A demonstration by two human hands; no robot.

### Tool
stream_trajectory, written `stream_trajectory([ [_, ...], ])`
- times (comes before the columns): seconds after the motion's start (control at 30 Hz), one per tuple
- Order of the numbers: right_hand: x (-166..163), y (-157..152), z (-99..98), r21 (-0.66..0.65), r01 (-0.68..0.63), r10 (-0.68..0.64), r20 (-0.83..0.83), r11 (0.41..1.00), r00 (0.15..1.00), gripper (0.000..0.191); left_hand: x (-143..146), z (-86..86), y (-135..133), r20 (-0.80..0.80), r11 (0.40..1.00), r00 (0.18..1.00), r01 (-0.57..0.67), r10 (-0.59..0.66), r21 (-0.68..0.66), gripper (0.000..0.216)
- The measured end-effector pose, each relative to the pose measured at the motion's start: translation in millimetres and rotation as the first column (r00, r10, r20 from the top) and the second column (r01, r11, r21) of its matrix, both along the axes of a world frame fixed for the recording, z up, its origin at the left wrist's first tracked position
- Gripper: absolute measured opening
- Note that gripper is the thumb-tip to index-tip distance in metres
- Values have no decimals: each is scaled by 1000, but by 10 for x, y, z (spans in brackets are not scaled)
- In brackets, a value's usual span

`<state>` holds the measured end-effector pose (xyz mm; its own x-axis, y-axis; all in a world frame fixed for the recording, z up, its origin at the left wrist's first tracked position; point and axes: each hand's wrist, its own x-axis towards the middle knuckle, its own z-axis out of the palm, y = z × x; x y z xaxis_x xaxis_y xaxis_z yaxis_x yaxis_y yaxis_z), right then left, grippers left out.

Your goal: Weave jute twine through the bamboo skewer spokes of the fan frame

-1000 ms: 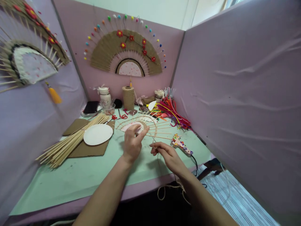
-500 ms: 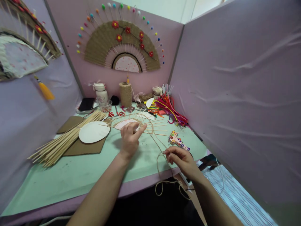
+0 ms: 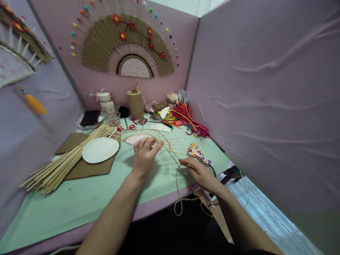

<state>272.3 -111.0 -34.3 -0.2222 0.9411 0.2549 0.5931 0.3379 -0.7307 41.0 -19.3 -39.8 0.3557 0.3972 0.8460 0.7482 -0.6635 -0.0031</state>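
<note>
A small fan frame point(image 3: 138, 139) of thin sticks, with a pale half-round centre and twine running across the sticks, is over the green tabletop. My left hand point(image 3: 145, 154) is closed on its near edge, thumb toward the right; the fingers cover part of the centre. To the right, my right hand point(image 3: 199, 172) pinches the jute twine point(image 3: 174, 156), which stretches from the fan's right side to my fingertips. Below that hand the loose twine hangs in loops past the table edge. A colourful patterned glue gun point(image 3: 198, 154) with a black cord lies just beyond my right hand.
Bamboo sticks point(image 3: 66, 159), a white oval disc point(image 3: 101, 150) and cardboard point(image 3: 90, 170) lie at left. Behind stand a twine spool point(image 3: 136, 105) and a white bottle point(image 3: 106, 105). Red-handled scissors point(image 3: 132, 126) and pipe cleaners point(image 3: 187, 118) lie nearby. A finished fan point(image 3: 127, 42) hangs behind.
My right hand has moved slightly left, nearer the fan, and turned its back more upward, still on the twine. My left hand keeps its hold. The whole view has shifted a little.
</note>
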Motion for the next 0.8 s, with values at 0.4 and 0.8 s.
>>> stream_trajectory([
  [0.4, 552, -292, -55, -28, 99, -95, 136, 995, 986, 49, -17, 59, -14, 23, 998, 999, -25, 27, -55, 31],
  [0.8, 504, 349, -269, 80, 524, -483, 523, 848, 702, 52, -19, 55, -9, -4, 999, 1000, -27, 27, -19, 29],
])
